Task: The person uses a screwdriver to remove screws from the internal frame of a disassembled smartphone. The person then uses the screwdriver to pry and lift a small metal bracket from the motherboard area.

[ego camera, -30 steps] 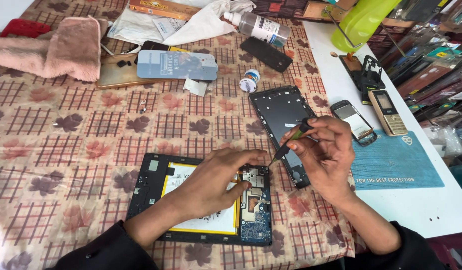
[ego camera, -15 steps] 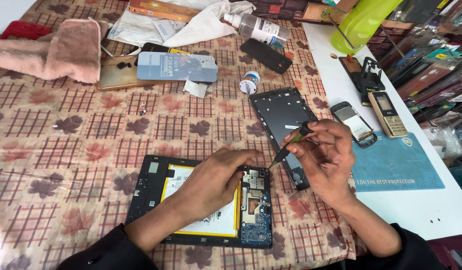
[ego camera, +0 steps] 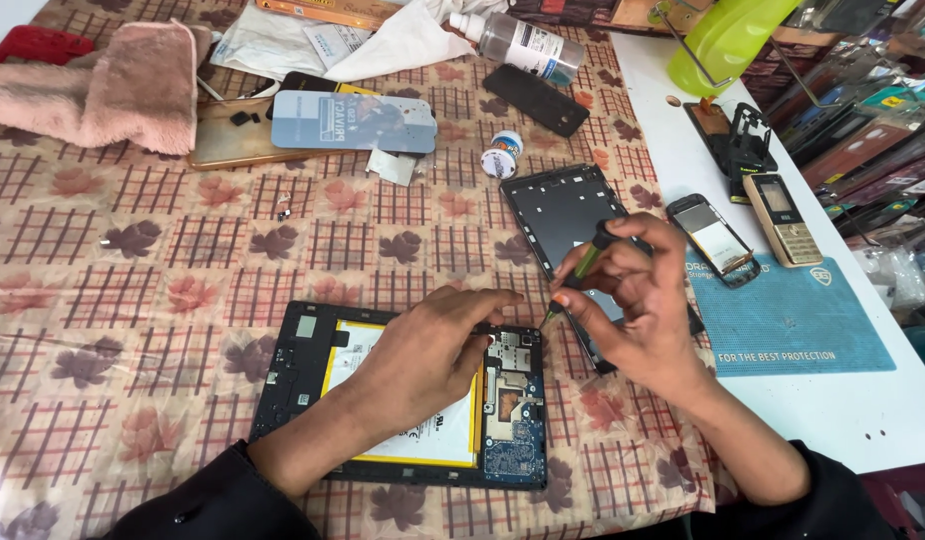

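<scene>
An opened black tablet lies on the patterned cloth, showing a yellow-edged white battery and a blue circuit board. My left hand rests flat on the battery, its fingers reaching toward the board's top edge. My right hand holds a small green-and-black screwdriver, with the tip pointing down at the tablet's upper right corner. Behind my right hand lies the tablet's black back cover.
A pink towel, a phone under a printed blue card, a small white pot, a clear bottle and a black phone lie at the back. Two small phones and a blue mat sit on the white table at right.
My right hand with the screwdriver has shifted slightly lower toward the tablet's corner. My left hand stays on the battery.
</scene>
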